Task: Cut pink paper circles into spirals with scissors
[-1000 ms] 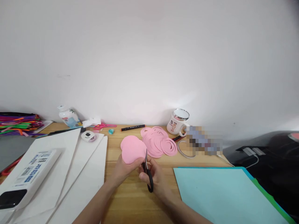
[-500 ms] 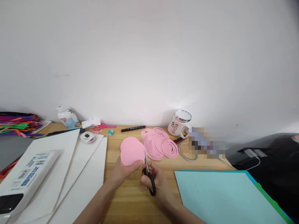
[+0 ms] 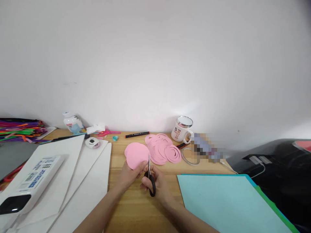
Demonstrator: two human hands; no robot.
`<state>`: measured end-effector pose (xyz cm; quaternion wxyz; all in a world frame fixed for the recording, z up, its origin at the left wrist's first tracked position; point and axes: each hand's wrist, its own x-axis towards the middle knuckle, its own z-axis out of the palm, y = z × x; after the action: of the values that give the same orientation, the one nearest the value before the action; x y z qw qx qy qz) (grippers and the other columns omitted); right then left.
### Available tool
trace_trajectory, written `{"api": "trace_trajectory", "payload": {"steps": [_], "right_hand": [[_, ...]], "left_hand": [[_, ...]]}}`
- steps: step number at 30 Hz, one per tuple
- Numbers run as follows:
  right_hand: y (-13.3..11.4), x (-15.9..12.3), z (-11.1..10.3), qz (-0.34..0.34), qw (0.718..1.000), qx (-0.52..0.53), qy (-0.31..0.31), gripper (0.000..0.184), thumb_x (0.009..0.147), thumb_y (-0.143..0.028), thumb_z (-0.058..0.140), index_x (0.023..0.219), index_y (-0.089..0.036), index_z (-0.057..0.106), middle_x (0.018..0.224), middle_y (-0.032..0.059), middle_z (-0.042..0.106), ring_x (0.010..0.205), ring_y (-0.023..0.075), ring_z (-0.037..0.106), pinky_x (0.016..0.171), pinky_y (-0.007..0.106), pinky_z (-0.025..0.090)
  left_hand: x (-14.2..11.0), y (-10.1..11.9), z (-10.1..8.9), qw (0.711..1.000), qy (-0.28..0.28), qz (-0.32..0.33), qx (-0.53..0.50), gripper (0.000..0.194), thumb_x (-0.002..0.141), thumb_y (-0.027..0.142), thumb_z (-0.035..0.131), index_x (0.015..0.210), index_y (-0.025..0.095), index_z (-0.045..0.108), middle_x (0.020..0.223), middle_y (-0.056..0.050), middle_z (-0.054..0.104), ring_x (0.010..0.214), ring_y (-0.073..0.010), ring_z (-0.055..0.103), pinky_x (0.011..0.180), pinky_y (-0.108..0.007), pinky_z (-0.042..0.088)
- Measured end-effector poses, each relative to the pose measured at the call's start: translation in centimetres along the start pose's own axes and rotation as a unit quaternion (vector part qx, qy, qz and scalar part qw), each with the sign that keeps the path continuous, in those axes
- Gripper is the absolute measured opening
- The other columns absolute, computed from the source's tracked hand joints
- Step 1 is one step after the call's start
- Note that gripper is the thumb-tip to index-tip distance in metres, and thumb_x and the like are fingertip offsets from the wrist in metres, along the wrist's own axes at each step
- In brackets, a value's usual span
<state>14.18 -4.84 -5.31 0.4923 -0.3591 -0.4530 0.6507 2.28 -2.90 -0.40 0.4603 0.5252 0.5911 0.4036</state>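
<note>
Between thumb and fingers, my left hand [image 3: 131, 174] grips pink paper circles [image 3: 136, 154], the front one overlapping another behind it. My right hand [image 3: 157, 181] is closed around black-handled scissors [image 3: 150, 181], blades pointing away from me. The blades meet the right edge of the paper near my left thumb; whether they are parted is hard to see. Just beyond, a pile of pink cut paper rounds and rings [image 3: 160, 149] lies on the wooden table.
White sheets [image 3: 92, 181] and a white device [image 3: 36, 181] lie at left. Turquoise sheets [image 3: 213, 194] cover the right front. Toward the wall are a mug [image 3: 181, 129], a black marker [image 3: 137, 134], pink scissors [image 3: 109, 132] and a white bottle [image 3: 74, 123].
The view has shifted slightly. Against the scissors, the paper circles have turned a little, and my left thumb now sits closer to the blades. Both hands keep their hold.
</note>
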Motion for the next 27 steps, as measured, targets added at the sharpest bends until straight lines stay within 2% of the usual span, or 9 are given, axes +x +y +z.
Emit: {"api": "trace_trajectory", "payload": {"steps": [4, 6, 9, 12, 14, 18, 22, 27], "right_hand": [[-0.7, 0.0, -0.1, -0.033, 0.999, -0.005, -0.012, 0.036, 0.06, -0.04, 0.074, 0.076, -0.023, 0.047, 0.06, -0.0049, 0.05, 0.05, 0.0111, 0.044, 0.046, 0.023, 0.035], [-1.0, 0.0, -0.2, -0.047, 0.999, 0.0, -0.017, 0.037, 0.059, -0.04, 0.075, 0.077, -0.022, 0.047, 0.062, -0.0045, 0.05, 0.055, 0.0119, 0.046, 0.051, 0.023, 0.036], [-1.3, 0.1, -0.2, -0.052, 0.998, 0.009, -0.02, 0.039, 0.059, -0.038, 0.075, 0.079, -0.022, 0.047, 0.064, -0.0045, 0.05, 0.058, 0.012, 0.046, 0.054, 0.023, 0.037], [-1.3, 0.1, -0.2, -0.052, 0.998, 0.015, -0.024, 0.038, 0.059, -0.036, 0.076, 0.08, -0.021, 0.047, 0.063, -0.0049, 0.049, 0.059, 0.0117, 0.046, 0.056, 0.023, 0.036], [-1.2, 0.1, -0.2, -0.055, 0.998, 0.017, -0.031, 0.037, 0.06, -0.035, 0.075, 0.08, -0.021, 0.048, 0.065, -0.0046, 0.05, 0.059, 0.0115, 0.046, 0.056, 0.023, 0.036], [-1.0, 0.1, -0.4, -0.059, 0.998, -0.002, -0.032, 0.035, 0.061, -0.037, 0.073, 0.081, -0.02, 0.049, 0.067, -0.004, 0.052, 0.056, 0.0102, 0.044, 0.052, 0.022, 0.033], [-0.8, 0.1, -0.6, -0.053, 0.998, -0.036, -0.018, 0.035, 0.064, -0.042, 0.07, 0.08, -0.02, 0.049, 0.062, -0.0046, 0.052, 0.052, 0.0099, 0.042, 0.048, 0.021, 0.032], [-0.5, 0.1, -0.7, -0.028, 0.998, -0.051, -0.01, 0.035, 0.064, -0.045, 0.068, 0.079, -0.02, 0.047, 0.051, -0.0074, 0.049, 0.044, 0.0093, 0.042, 0.044, 0.021, 0.033]], "left_hand": [[0.0, -0.4, -0.2, 0.999, -0.013, 0.031, -0.004, 0.018, 0.067, 0.035, 0.061, 0.066, 0.017, 0.061, 0.055, 0.0, 0.06, 0.051, -0.0153, 0.055, 0.05, -0.025, 0.045], [0.1, -0.8, -0.2, 0.999, -0.007, 0.037, -0.016, 0.025, 0.067, 0.035, 0.063, 0.081, 0.015, 0.063, 0.066, -0.003, 0.066, 0.063, -0.019, 0.061, 0.055, -0.027, 0.049], [0.3, -1.2, -0.3, 0.999, -0.016, 0.042, -0.023, 0.033, 0.067, 0.036, 0.063, 0.09, 0.013, 0.062, 0.078, -0.008, 0.069, 0.077, -0.0229, 0.064, 0.065, -0.031, 0.052], [0.4, -1.2, -0.4, 0.998, -0.006, 0.056, -0.028, 0.042, 0.065, 0.035, 0.064, 0.1, 0.013, 0.059, 0.093, -0.01, 0.068, 0.087, -0.0237, 0.063, 0.074, -0.032, 0.051], [0.3, -1.0, -0.4, 0.998, -0.003, 0.058, -0.027, 0.044, 0.065, 0.034, 0.065, 0.103, 0.013, 0.058, 0.096, -0.01, 0.068, 0.088, -0.0234, 0.062, 0.074, -0.032, 0.051], [0.1, -0.8, -0.4, 0.998, -0.009, 0.054, -0.023, 0.034, 0.066, 0.034, 0.064, 0.092, 0.013, 0.06, 0.081, -0.007, 0.067, 0.071, -0.0196, 0.061, 0.061, -0.028, 0.05], [0.3, -1.1, -0.5, 0.998, -0.025, 0.052, -0.036, 0.025, 0.066, 0.034, 0.063, 0.081, 0.013, 0.058, 0.061, 0.0, 0.06, 0.05, -0.0127, 0.05, 0.047, -0.023, 0.041], [0.7, -1.8, -0.6, 0.997, -0.035, 0.048, -0.043, 0.021, 0.066, 0.035, 0.063, 0.067, 0.015, 0.055, 0.049, 0.005, 0.047, 0.043, -0.009, 0.038, 0.041, -0.02, 0.03]]}}
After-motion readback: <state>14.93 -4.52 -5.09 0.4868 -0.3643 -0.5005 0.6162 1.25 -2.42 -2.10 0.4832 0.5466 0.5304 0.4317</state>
